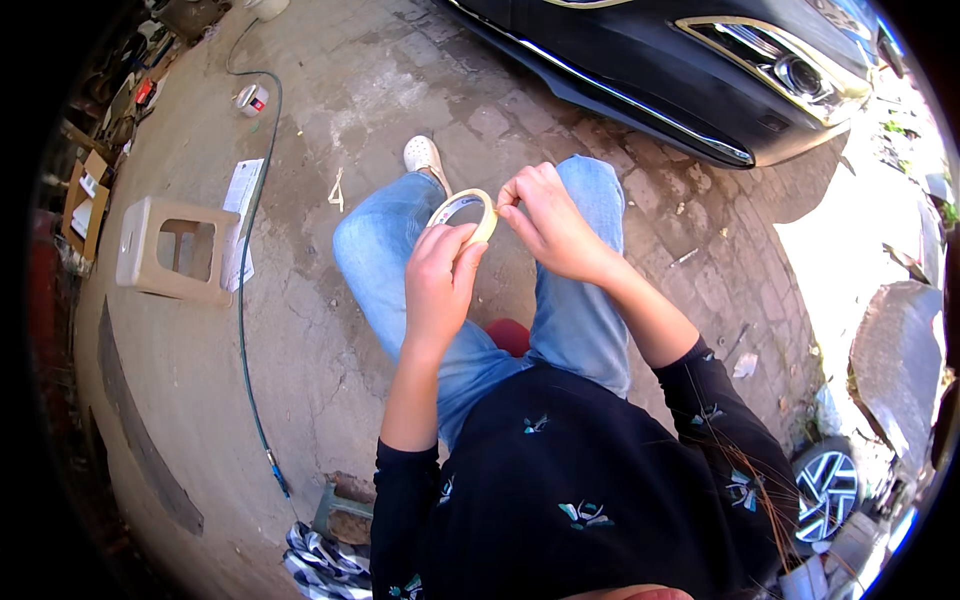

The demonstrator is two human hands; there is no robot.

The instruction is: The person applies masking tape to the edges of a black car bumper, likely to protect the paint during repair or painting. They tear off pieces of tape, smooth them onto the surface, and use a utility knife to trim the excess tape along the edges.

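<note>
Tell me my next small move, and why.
Perhaps ease your right hand gently away from the tape roll: your left hand grips the roll, and the right's thumb and fingers are close together at its edge, possibly on a loose end.

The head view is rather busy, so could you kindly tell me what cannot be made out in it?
All in the head view:
- Pale yellow ring-shaped tape roll: whether the right hand grips a loose end is hidden by its fingers.
- Red rounded object: mostly hidden by the blue denim jeans.
- Right foot: hidden by the bent right leg.
- Glossy black car: cut off by the top edge.
</note>
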